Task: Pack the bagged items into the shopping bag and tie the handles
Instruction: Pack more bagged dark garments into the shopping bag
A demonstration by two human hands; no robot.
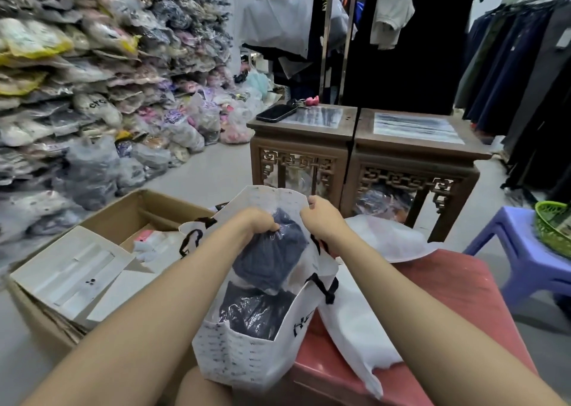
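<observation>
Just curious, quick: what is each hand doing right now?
Left hand: grips the bagged dark garment.
Right hand: grips the shopping bag rim.

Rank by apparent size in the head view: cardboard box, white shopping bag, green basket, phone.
1. cardboard box
2. white shopping bag, close behind and nearer the camera
3. green basket, cut off by the frame
4. phone, smallest but farthest

You get soft, even light from above, with faint shadows. Glare streaks the glass tabletops (417,125) and the plastic of the dark bagged item (256,313) in the shopping bag (234,353) (only mildly). The edges bow, and the stacked packets (61,65) blur slightly.
</observation>
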